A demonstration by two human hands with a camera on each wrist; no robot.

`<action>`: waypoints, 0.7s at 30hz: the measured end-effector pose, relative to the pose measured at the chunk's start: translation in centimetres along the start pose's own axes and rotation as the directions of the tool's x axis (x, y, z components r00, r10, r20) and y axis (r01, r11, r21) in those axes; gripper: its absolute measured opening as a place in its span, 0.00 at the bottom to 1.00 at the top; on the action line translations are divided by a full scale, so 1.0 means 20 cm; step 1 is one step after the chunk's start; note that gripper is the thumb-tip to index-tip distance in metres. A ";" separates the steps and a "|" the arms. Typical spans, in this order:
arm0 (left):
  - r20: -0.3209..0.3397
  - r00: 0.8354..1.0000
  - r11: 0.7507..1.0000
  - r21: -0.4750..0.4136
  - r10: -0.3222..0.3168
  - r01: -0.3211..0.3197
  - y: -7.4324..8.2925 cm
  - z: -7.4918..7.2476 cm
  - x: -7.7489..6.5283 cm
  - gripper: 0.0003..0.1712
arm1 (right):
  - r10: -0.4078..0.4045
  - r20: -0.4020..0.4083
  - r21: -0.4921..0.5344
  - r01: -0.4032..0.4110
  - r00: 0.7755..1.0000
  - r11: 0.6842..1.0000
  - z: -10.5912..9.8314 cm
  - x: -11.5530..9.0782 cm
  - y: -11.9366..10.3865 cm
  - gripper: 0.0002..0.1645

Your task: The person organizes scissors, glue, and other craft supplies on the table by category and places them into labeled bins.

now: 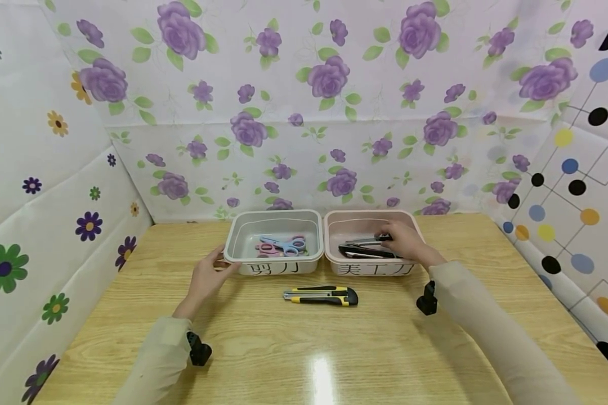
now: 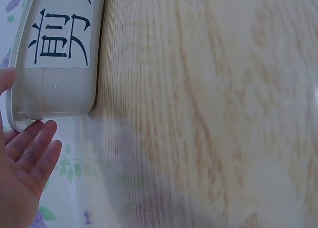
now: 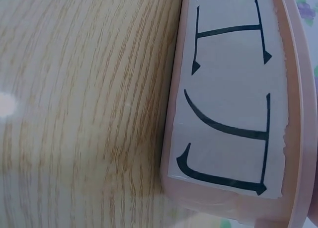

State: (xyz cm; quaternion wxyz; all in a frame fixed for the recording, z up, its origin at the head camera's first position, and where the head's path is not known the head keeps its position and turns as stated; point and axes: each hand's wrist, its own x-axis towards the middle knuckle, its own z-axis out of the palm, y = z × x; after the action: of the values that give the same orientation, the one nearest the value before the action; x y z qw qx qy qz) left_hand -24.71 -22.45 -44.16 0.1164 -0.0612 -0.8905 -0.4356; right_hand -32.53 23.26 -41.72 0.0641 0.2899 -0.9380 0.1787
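Observation:
My left hand (image 1: 210, 275) is at the near left corner of a grey plastic bin (image 1: 275, 215), its thumb at the front rim and its nearly straight fingers (image 2: 37, 151) against the side. Pink and blue scissors (image 1: 286, 245) lie in that bin. My right hand (image 1: 404, 241) reaches over the rim of the pink bin (image 1: 372, 215), fingertips pinching the black end of a utility knife (image 1: 367, 242). Black utility knives (image 1: 370, 252) lie below it in the bin. In the right wrist view the pink bin's wall (image 3: 223, 205) hides the fingers.
A yellow and black utility knife (image 1: 321, 296) lies on the wooden table (image 1: 263, 349) in front of the bins. Each bin has a white label with black characters, the grey bin's label (image 2: 62, 37) showing close up. A flowered cloth (image 1: 304, 152) hangs behind.

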 end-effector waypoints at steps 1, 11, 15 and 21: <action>0.000 1.000 1.000 -0.004 0.000 0.000 0.00 0.00 0.00 0.34 | 0.000 0.003 -0.003 0.000 1.000 1.000 0.00 0.00 0.00 0.12; 0.004 1.000 1.000 -0.002 -0.006 0.006 0.00 0.00 0.00 0.34 | 0.013 0.016 0.003 -0.013 1.000 1.000 0.04 0.02 0.05 0.11; 0.005 1.000 1.000 0.002 -0.018 0.018 0.00 0.00 0.00 0.35 | -0.007 0.004 -0.010 0.007 1.000 1.000 0.05 0.03 0.07 0.10; 0.007 1.000 1.000 0.002 -0.025 0.025 0.00 0.00 0.00 0.35 | 0.022 0.011 0.020 -0.022 1.000 1.000 0.04 0.02 0.05 0.13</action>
State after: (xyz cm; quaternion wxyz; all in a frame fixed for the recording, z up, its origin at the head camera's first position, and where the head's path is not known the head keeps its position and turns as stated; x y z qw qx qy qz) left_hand -24.75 -22.51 -44.16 0.1080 -0.0516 -0.8920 -0.4358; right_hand -33.38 23.53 -42.57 0.0544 0.2810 -0.9397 0.1872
